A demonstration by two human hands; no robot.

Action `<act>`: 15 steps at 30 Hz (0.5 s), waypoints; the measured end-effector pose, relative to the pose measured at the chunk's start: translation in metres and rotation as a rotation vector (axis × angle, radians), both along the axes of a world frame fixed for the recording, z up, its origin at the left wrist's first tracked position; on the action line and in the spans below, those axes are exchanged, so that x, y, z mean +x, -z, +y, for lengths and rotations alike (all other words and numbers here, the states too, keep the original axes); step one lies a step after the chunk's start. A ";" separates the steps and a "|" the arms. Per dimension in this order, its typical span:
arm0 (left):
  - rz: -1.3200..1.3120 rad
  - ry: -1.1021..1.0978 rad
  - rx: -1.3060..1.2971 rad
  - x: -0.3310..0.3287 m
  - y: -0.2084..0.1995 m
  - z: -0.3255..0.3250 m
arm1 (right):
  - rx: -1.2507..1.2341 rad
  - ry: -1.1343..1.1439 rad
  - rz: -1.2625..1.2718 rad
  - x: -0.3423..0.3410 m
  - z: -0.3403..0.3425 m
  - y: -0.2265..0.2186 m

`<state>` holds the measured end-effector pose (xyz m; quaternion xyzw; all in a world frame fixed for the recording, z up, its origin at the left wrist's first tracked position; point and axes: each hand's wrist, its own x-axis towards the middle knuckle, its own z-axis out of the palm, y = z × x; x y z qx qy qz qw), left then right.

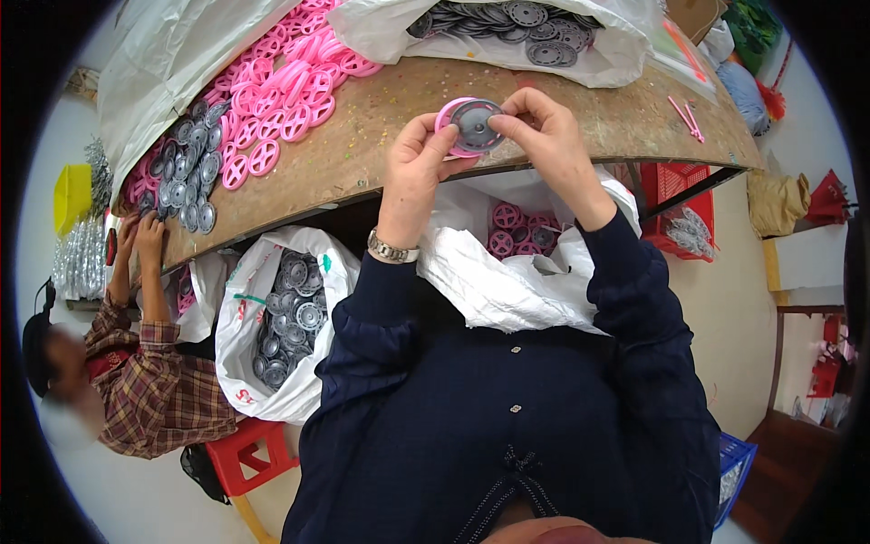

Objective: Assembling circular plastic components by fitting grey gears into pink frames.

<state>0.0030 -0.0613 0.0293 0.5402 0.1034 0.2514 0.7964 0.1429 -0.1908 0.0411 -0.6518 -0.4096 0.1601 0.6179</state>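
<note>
Brown tabletop (pixel 367 122) behind round gray disc (pixel 473 136) against pink wheel (pixel 444 114).

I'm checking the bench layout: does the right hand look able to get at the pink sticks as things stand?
Probably yes: only tabletop shows between the right hand and the pink sticks, though that hand is busy with the gray disc.

held grey disc (pixel 477 123): 1 | held pink wheel (pixel 444 115): 1 | pink sticks (pixel 694 121): 2
</note>
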 end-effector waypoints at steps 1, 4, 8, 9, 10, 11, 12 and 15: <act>-0.018 0.004 0.022 -0.001 -0.001 -0.004 | -0.008 0.034 -0.042 -0.005 0.000 0.001; -0.047 0.007 0.048 -0.002 0.000 -0.010 | 0.001 0.096 -0.090 -0.021 -0.004 -0.001; -0.098 0.022 0.092 -0.005 0.001 -0.017 | 0.099 0.106 0.053 -0.032 -0.009 -0.003; -0.099 0.018 0.093 -0.008 0.001 -0.018 | 0.100 0.102 0.053 -0.034 -0.012 -0.005; -0.107 0.025 0.112 -0.010 0.002 -0.019 | 0.076 0.024 0.083 -0.035 -0.016 -0.007; -0.114 0.033 0.129 -0.013 0.002 -0.019 | 0.051 -0.054 0.114 -0.036 -0.020 -0.009; -0.115 0.033 0.129 -0.013 0.003 -0.020 | 0.052 -0.053 0.113 -0.037 -0.024 -0.010; -0.140 0.070 0.179 -0.015 0.004 -0.024 | 0.025 -0.093 0.114 -0.039 -0.032 -0.012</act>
